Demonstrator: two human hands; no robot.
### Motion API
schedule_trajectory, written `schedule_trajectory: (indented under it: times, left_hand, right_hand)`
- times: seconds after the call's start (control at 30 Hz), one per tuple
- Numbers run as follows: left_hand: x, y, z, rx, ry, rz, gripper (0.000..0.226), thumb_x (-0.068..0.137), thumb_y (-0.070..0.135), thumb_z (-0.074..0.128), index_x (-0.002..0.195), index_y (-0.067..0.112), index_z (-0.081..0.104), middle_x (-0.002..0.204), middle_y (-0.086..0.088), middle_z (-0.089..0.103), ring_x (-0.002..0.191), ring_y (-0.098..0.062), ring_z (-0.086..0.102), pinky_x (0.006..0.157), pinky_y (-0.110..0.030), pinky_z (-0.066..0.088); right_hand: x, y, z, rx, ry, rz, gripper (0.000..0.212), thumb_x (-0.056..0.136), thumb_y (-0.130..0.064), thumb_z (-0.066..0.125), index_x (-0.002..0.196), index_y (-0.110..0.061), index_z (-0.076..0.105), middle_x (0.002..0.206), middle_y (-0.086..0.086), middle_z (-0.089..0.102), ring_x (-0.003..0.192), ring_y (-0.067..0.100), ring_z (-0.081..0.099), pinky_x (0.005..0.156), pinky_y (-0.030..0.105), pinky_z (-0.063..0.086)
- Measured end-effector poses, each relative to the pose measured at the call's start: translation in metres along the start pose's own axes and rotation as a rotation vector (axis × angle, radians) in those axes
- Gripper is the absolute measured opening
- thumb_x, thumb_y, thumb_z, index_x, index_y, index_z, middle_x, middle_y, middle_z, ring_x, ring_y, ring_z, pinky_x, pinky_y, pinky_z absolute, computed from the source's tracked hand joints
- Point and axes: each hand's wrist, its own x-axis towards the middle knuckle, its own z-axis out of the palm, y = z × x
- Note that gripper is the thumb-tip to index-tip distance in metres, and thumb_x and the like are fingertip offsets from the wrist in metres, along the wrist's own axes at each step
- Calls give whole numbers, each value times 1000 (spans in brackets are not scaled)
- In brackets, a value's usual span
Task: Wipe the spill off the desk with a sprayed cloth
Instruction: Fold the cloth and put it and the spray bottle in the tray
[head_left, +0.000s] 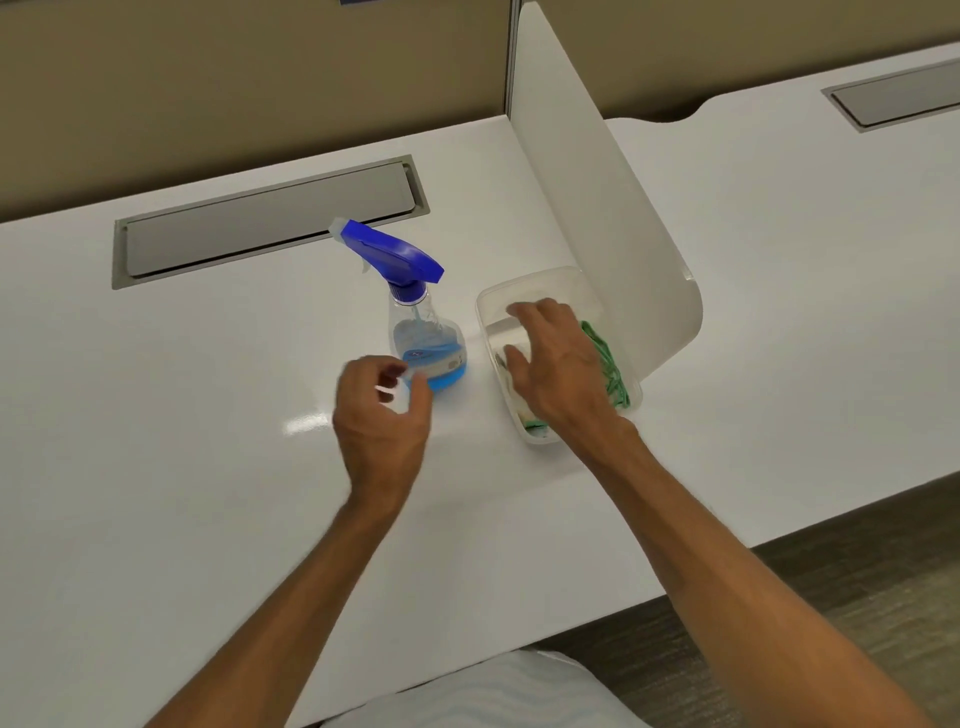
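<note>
A clear spray bottle with a blue trigger head and some blue liquid stands upright on the white desk. My left hand hovers just in front of its base, fingers curled and apart, holding nothing. To the right sits a clear plastic tub against the divider. Inside it lies a green-edged cloth. My right hand reaches into the tub with fingers spread over the cloth; I cannot tell whether it grips it. No spill is distinguishable on the glossy surface.
A white curved divider panel rises right behind the tub. A grey cable hatch is set into the desk at the back. The desk's front edge runs diagonally at lower right, with dark floor beyond.
</note>
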Motion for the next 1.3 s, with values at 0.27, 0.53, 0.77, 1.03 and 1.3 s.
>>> schedule_trajectory:
  times: [0.27,0.53,0.77,1.03,1.3]
  left_hand:
    - [43,-16,5,-79,-300,-174,73,83,19,81,146,14,45,148,-8,51,130,-20,54,109,-41,48]
    - [43,-5,0,-91,-295,-165,53,84,15,79,133,11,58,128,-6,67,110,-14,61,105,-40,52]
    - [56,39,-21,-66,-246,6,55,82,28,81,131,16,62,123,-1,70,104,-9,65,96,-28,56]
    - [72,80,-4,-67,-282,186,55,83,37,79,130,16,63,123,0,71,100,-6,65,81,2,44]
    - [75,86,43,9,-377,128,51,82,43,79,124,19,62,123,-1,72,99,-13,67,95,-31,55]
  right_hand:
    - [31,-53,18,154,-346,85,63,93,-22,69,149,-20,40,152,7,46,133,25,50,114,41,41]
    - [32,-55,15,227,-332,107,55,93,-27,68,143,-17,49,144,8,56,128,26,54,115,41,40]
    - [32,-56,-34,476,-120,-35,40,88,-14,73,126,-10,62,122,9,70,109,23,66,97,41,57]
    - [40,-39,-79,436,-2,-28,45,89,-25,73,132,-16,61,130,5,67,112,14,65,98,24,50]
    - [42,-5,-78,361,6,100,47,89,-23,73,134,-14,59,132,7,66,117,21,64,105,37,52]
